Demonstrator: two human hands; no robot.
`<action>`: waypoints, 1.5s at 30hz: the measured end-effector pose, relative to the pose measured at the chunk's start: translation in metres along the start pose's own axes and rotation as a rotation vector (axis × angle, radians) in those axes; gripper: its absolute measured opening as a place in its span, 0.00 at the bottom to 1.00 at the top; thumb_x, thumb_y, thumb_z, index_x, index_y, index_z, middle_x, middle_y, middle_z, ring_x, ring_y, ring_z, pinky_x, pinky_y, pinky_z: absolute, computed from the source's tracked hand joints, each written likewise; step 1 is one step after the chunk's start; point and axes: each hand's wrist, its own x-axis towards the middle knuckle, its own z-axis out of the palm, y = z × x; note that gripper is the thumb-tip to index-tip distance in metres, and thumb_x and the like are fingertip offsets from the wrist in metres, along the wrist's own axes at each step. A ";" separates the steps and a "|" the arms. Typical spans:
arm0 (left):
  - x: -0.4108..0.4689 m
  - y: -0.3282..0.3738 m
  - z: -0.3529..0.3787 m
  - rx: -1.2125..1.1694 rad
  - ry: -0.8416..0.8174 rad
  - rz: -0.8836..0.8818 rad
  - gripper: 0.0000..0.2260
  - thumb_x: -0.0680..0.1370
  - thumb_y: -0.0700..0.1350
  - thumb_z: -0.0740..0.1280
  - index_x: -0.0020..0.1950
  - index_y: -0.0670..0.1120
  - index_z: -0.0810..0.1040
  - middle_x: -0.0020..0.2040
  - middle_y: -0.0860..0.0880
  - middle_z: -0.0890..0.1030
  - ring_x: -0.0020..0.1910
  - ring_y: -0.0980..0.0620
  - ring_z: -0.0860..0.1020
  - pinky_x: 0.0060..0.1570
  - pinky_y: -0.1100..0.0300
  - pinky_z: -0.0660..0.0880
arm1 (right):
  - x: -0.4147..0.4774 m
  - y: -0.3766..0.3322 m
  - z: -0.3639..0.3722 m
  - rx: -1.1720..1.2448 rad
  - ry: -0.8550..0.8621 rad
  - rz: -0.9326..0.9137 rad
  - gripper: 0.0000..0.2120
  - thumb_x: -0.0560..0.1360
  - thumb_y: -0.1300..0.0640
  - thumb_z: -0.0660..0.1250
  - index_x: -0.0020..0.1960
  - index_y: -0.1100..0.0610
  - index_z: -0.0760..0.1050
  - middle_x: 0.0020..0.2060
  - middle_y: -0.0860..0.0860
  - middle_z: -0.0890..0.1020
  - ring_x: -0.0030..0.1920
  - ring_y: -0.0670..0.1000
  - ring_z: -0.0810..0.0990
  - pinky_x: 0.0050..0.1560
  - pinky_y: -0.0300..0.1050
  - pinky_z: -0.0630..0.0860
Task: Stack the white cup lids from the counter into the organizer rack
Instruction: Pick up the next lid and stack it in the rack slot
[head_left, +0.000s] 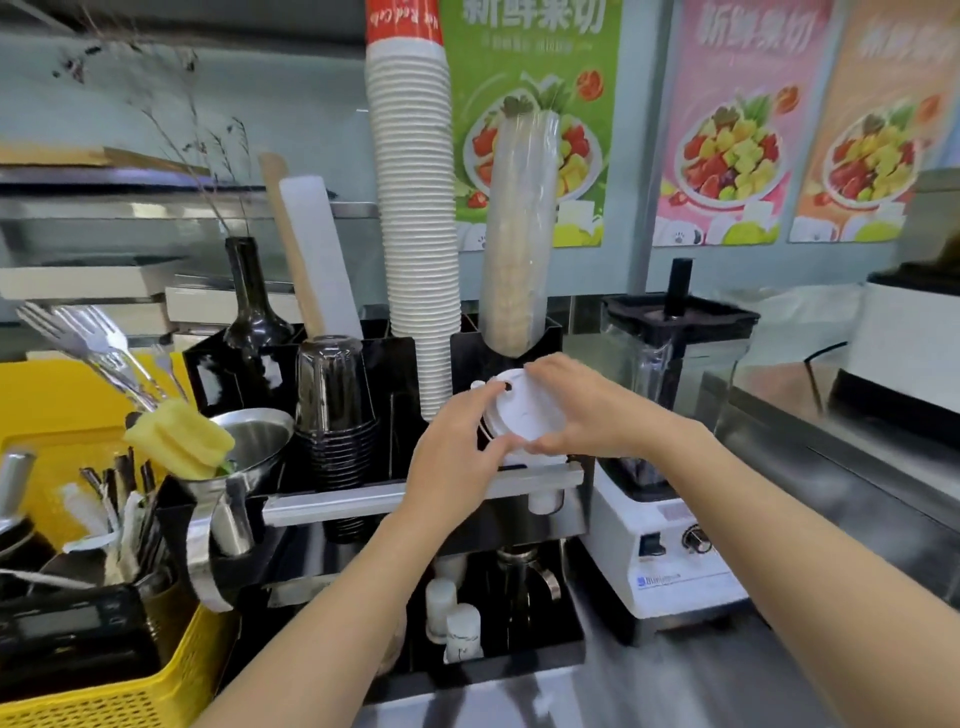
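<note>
We see both hands on one white lid (524, 410), held tilted over the front right slot of the black rack (395, 374). The lid is round and flat-topped, with a small dark sip hole near its upper left rim and a raised edge. The left hand (457, 462) has its grip pinched on the lid's left and lower rim; the right hand (576, 410) clasps the top and right rim. More white edges show just under it; we can't tell how many. Behind stand white cups (415, 208) and clear cups (519, 234). A blender (670, 441) sits right of the rack.
</note>
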 end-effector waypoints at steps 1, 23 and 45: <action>0.007 -0.002 0.003 0.016 -0.017 0.005 0.23 0.73 0.45 0.69 0.67 0.50 0.69 0.65 0.52 0.74 0.65 0.55 0.68 0.57 0.69 0.60 | 0.006 0.004 -0.003 -0.013 -0.033 0.020 0.35 0.67 0.49 0.72 0.69 0.56 0.61 0.65 0.51 0.66 0.64 0.51 0.67 0.63 0.47 0.69; 0.048 -0.051 0.034 0.727 -0.565 0.253 0.16 0.79 0.47 0.51 0.55 0.48 0.77 0.53 0.52 0.80 0.63 0.53 0.66 0.71 0.46 0.39 | 0.071 0.019 0.025 -0.329 -0.696 0.194 0.32 0.65 0.62 0.70 0.67 0.54 0.65 0.55 0.53 0.77 0.53 0.56 0.77 0.53 0.52 0.76; 0.043 -0.042 0.035 0.828 -0.563 0.264 0.18 0.78 0.45 0.49 0.45 0.42 0.78 0.48 0.48 0.79 0.57 0.49 0.68 0.70 0.49 0.51 | 0.070 0.017 0.029 -0.368 -0.702 0.169 0.36 0.69 0.68 0.66 0.72 0.49 0.59 0.51 0.47 0.70 0.49 0.52 0.72 0.52 0.47 0.75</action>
